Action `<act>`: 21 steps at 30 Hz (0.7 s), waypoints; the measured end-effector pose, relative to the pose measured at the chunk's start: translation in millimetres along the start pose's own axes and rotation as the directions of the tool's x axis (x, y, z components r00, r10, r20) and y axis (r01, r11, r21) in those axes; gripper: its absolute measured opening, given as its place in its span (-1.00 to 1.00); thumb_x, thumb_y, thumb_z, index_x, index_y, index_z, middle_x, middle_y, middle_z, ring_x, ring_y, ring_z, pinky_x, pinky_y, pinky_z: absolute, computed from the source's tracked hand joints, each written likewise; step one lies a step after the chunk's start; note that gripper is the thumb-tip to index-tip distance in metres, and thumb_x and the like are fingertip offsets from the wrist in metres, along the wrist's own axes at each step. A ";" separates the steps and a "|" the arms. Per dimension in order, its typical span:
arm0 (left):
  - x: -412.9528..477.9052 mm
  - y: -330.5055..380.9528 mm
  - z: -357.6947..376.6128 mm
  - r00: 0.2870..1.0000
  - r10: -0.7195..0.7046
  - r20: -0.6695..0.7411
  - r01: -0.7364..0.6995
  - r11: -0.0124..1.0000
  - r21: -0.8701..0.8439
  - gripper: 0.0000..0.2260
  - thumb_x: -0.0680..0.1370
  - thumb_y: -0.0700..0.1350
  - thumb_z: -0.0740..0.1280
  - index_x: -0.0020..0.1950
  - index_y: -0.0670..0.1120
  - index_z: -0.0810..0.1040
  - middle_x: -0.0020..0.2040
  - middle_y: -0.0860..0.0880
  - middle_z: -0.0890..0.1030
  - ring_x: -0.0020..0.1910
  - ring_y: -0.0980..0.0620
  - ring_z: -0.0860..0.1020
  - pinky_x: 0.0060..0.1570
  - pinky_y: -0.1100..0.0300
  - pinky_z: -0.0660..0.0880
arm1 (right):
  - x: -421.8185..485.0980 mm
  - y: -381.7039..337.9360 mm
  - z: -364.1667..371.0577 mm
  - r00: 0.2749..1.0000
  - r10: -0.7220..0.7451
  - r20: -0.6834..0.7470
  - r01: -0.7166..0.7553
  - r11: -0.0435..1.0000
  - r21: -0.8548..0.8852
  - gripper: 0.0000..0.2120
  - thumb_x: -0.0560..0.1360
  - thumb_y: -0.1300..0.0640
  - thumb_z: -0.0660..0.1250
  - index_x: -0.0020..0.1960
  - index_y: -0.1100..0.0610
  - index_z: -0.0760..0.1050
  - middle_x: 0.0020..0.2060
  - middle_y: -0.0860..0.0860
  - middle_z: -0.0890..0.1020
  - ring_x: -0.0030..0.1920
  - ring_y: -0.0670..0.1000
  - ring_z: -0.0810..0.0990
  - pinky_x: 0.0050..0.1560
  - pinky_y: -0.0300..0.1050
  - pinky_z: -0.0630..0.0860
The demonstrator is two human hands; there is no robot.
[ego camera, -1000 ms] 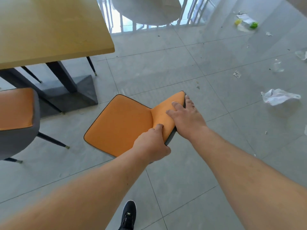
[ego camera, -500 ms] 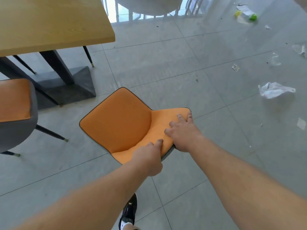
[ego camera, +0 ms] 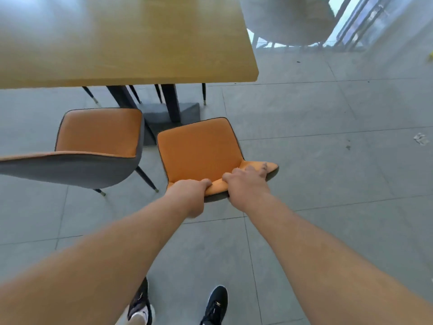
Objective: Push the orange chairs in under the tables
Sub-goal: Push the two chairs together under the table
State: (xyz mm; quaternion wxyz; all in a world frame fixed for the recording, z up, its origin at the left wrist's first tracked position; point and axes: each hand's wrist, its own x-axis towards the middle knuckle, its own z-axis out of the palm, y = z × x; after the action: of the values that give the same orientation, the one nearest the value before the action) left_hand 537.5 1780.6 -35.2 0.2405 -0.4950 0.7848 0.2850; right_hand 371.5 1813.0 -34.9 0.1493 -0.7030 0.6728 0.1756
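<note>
An orange chair (ego camera: 199, 148) with a grey shell stands on the tiled floor, its seat facing the wooden table (ego camera: 121, 36). Both hands grip the top edge of its backrest: my left hand (ego camera: 189, 195) on the left part, my right hand (ego camera: 246, 184) on the right part. The seat's front edge is near the table's dark pedestal base (ego camera: 164, 113), just short of the tabletop's near edge. A second orange chair (ego camera: 93, 141) stands to the left, beside the first, also outside the table.
A grey round chair (ego camera: 288, 17) stands by a railing at the back right. Scraps of paper litter (ego camera: 420, 139) lie on the floor at the right. My two black shoes (ego camera: 215, 303) are at the bottom. Thin chair legs show beyond the pedestal.
The chair has turned from an angle to face the table squarely and now sits closer to the pedestal. My view swung left, bringing the second chair and table nearer the middle.
</note>
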 end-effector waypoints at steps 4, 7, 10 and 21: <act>-6.1 -89.4 -18.9 0.998 -0.026 -0.048 0.026 1.000 -0.018 -0.47 0.53 -0.24 0.23 0.42 0.20 0.34 -0.06 0.02 0.58 -0.10 -0.08 0.58 -0.01 -0.09 0.63 | 39.3 -75.4 -25.0 0.998 -0.065 -0.006 0.065 0.998 0.020 -0.76 0.60 0.16 0.25 0.18 -0.11 0.51 0.09 0.01 0.59 0.18 0.23 0.52 0.37 0.52 0.19; -6.3 -136.9 -32.3 0.994 0.025 -0.102 -0.028 0.999 -0.030 -0.47 0.50 -0.28 0.20 0.39 0.19 0.38 -0.08 0.03 0.57 -0.12 -0.08 0.58 -0.06 -0.09 0.62 | 62.2 -109.0 -37.4 0.999 -0.039 0.005 0.039 0.999 0.003 -0.85 0.58 0.12 0.28 0.07 -0.12 0.42 0.04 -0.03 0.59 0.14 0.19 0.52 0.32 0.43 0.31; -1.0 -171.4 -46.9 0.989 0.086 -0.119 -0.089 0.996 -0.026 -0.47 0.49 -0.30 0.19 0.36 0.17 0.41 -0.07 0.03 0.57 -0.14 -0.08 0.57 -0.19 -0.03 0.57 | 80.4 -132.0 -46.7 0.999 0.021 0.038 -0.022 1.000 0.013 -0.83 0.56 0.10 0.29 0.10 -0.12 0.44 0.04 -0.05 0.60 0.14 0.16 0.52 0.28 0.38 0.33; 40.9 -222.8 -94.1 0.973 0.145 -0.182 -0.144 0.989 0.018 -0.46 0.53 -0.29 0.20 0.39 0.21 0.39 0.12 0.02 0.58 -0.06 -0.09 0.58 -0.22 0.01 0.54 | 144.9 -153.5 -75.4 0.998 0.066 -0.006 -0.066 0.996 0.058 -0.79 0.54 0.13 0.28 0.09 -0.15 0.48 -0.01 -0.05 0.58 0.11 0.16 0.50 0.25 0.40 0.35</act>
State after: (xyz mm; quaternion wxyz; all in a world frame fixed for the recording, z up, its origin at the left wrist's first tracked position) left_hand 716.0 1612.5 -40.9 0.1474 -0.4601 0.8381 0.2533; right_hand 533.1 1657.5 -36.4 0.1609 -0.6765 0.7010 0.1582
